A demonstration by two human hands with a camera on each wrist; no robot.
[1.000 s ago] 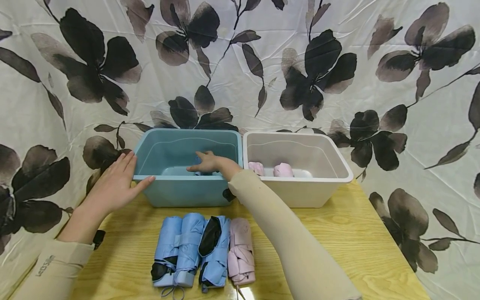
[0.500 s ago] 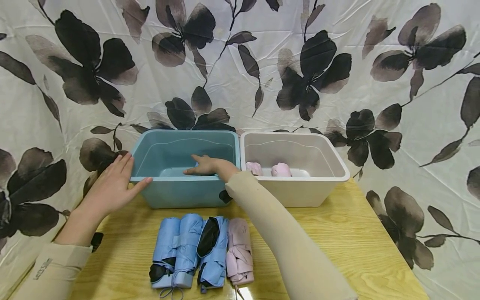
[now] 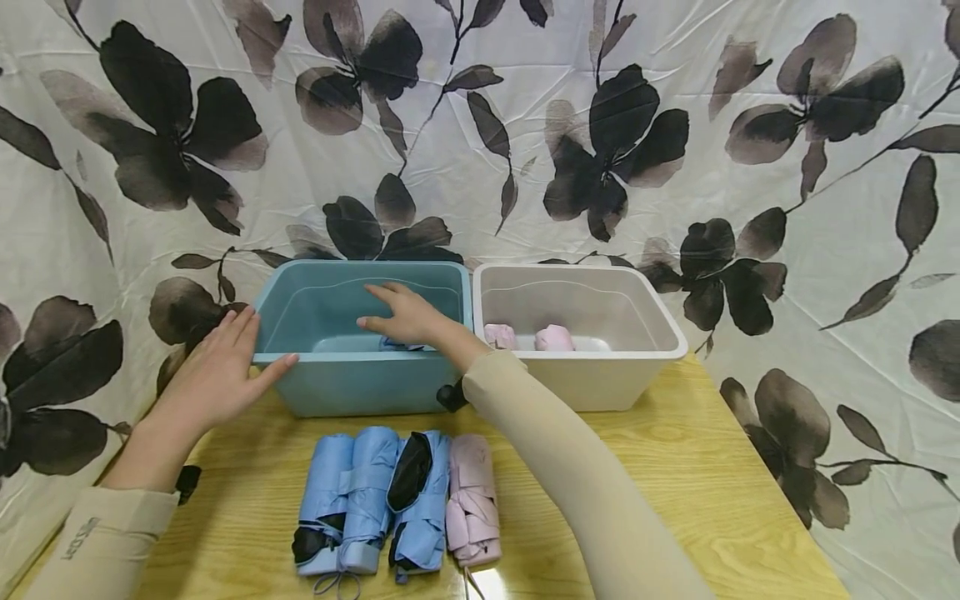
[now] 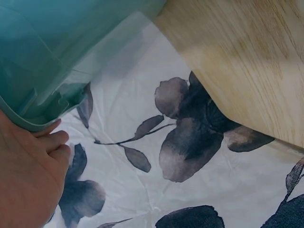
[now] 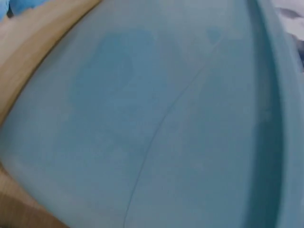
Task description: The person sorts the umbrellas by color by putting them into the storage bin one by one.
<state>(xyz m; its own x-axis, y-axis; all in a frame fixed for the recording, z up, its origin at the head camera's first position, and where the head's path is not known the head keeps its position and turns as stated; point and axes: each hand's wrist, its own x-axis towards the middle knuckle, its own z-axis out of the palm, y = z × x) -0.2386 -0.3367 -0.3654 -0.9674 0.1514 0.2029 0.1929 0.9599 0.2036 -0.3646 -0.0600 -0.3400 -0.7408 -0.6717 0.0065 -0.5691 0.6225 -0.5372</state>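
My right hand (image 3: 408, 317) is over the inside of the blue bin (image 3: 360, 387), its fingers spread and apparently holding nothing. Below it, part of a blue folded umbrella (image 3: 390, 343) shows; the front wall hides the rest. My left hand (image 3: 213, 375) rests at the bin's left front corner, thumb over the front rim and fingers along the side. In the left wrist view that hand (image 4: 31, 171) touches the bin's rim (image 4: 35, 127). On the table, blue folded umbrellas (image 3: 370, 492) lie side by side with a pink folded umbrella (image 3: 473, 500).
A whitish bin (image 3: 592, 387) stands right beside the blue one, with two pink rolled things (image 3: 554, 338) inside. Both bins stand on a wooden table (image 3: 660, 467) before a floral cloth (image 3: 510, 167). The right wrist view is mostly filled by the blue bin's outer wall (image 5: 142, 118).
My right hand has risen a little from the bottom of the blue bin, and more of the blue umbrella shows beneath it. The left hand stays at the corner. The view has shifted slightly.
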